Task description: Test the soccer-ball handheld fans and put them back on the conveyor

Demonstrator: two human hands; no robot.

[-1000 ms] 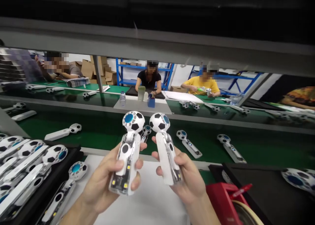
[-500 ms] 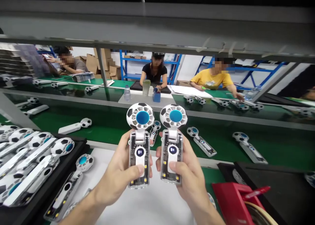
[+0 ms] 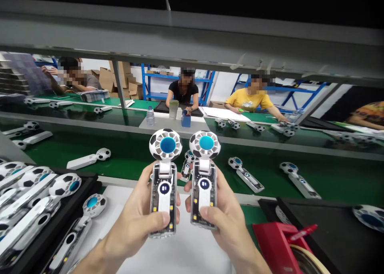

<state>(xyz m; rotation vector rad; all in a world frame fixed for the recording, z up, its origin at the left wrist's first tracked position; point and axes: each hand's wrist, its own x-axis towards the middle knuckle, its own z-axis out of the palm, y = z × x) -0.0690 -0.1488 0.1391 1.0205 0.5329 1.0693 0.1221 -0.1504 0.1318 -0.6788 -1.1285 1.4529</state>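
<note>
The left hand wraps its grip round the clear-cased body of the left device, thumb on the white front strip; the right hand clasps the right device likewise. Both stand upright, close but apart, above a white sheet, their small round displays lit.

The likeliest trouble is a slip: the casings look smooth and the thumbs press from the front, so uneven pressure could twist one. The heads sit near each other, so an inward tilt could knock them together. A shifted thumb might also cause an unintended press.

Each handle is a rounded slab of see-through, probably hard plastic over dark circuitry with yellow squares; each head is a glossy football-patterned round with a blue centre. Further out lie a loaded black tray, the smooth green bench and a boxy red dispenser.
</note>
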